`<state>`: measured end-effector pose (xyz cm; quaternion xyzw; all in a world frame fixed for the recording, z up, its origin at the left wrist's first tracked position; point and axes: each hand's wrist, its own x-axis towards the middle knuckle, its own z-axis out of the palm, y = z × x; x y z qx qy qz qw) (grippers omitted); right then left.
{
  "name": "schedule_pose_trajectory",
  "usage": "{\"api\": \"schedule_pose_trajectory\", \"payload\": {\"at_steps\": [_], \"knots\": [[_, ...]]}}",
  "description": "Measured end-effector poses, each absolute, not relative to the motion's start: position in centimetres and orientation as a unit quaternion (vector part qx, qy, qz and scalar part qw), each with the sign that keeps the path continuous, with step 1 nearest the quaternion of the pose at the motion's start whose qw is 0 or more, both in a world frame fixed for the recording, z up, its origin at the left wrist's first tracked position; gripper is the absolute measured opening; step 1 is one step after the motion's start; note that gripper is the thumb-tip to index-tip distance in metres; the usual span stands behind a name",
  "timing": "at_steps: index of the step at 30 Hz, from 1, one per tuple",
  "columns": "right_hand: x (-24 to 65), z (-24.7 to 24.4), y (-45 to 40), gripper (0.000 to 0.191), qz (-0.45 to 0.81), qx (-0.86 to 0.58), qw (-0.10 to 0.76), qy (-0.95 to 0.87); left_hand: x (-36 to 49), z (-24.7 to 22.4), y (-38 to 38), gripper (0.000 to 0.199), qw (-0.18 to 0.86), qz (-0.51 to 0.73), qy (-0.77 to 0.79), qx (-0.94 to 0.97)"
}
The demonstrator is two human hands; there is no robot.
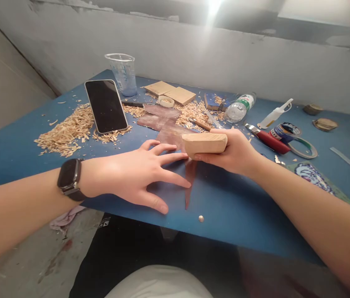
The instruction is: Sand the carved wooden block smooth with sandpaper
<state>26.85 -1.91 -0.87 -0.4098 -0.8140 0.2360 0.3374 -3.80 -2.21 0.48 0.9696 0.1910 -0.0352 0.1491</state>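
My right hand (240, 151) grips a pale wooden block (204, 143) with rounded edges, holding it above the blue table, thumb below and fingers over the top. My left hand (140, 174) is spread palm down over the table with nothing in it. Its fingertips reach a narrow reddish-brown strip, apparently sandpaper (190, 186), in front of the block; whether they press on it I cannot tell. Larger creased reddish-brown sheets (164, 118) lie just behind both hands. A small round shiny object (201, 218) sits near the table's front edge.
Wood shavings (66, 130) are heaped at the left beside a propped phone (106, 105). Behind stand a clear plastic cup (123, 74) and thin wooden boards (179, 95). On the right lie a plastic bottle (240, 107), a red-handled tool (272, 140) and a tape roll (302, 148).
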Motion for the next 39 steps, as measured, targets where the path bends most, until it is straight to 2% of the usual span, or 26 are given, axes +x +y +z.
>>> {"api": "schedule_pose_trajectory", "payload": {"at_steps": [4,9,13,16,20,24,28,32,36,39], "knots": [[26.0,-0.8,-3.0,0.026,0.274,-0.345,0.316,-0.840,-3.6,0.2,-2.2,0.076,0.166,-0.018,0.178,0.970],[25.4,-0.7,-3.4,0.020,0.248,-0.352,0.349,-0.832,-3.7,0.0,-2.7,0.070,0.165,0.006,0.170,0.971],[25.3,-0.5,-3.3,0.020,0.253,-0.305,0.312,-0.864,-3.8,-0.3,-2.5,0.072,0.168,0.001,0.169,0.971],[25.5,-0.5,-2.8,0.018,0.233,-0.347,0.338,-0.843,-3.7,-0.3,-2.4,0.069,0.158,0.012,0.173,0.972],[25.6,-0.6,-2.3,0.020,0.257,-0.337,0.305,-0.853,-3.6,-0.3,-2.4,0.067,0.160,0.016,0.173,0.972],[25.5,-0.8,-2.2,0.028,0.270,-0.368,0.349,-0.818,-3.6,-0.3,-2.5,0.068,0.162,0.023,0.187,0.969],[25.2,-0.5,-2.5,0.018,0.289,-0.326,0.298,-0.849,-3.6,-0.2,-2.5,0.068,0.167,0.002,0.184,0.969],[25.2,-0.3,-2.5,0.018,0.269,-0.340,0.335,-0.837,-3.5,-0.1,-2.4,0.068,0.160,0.009,0.183,0.970],[25.4,-0.2,-2.6,0.019,0.262,-0.321,0.285,-0.864,-3.5,-0.1,-2.4,0.067,0.166,-0.007,0.183,0.969],[25.5,-0.1,-2.5,0.018,0.255,-0.363,0.304,-0.843,-3.5,-0.1,-2.4,0.068,0.162,0.000,0.185,0.969]]}}
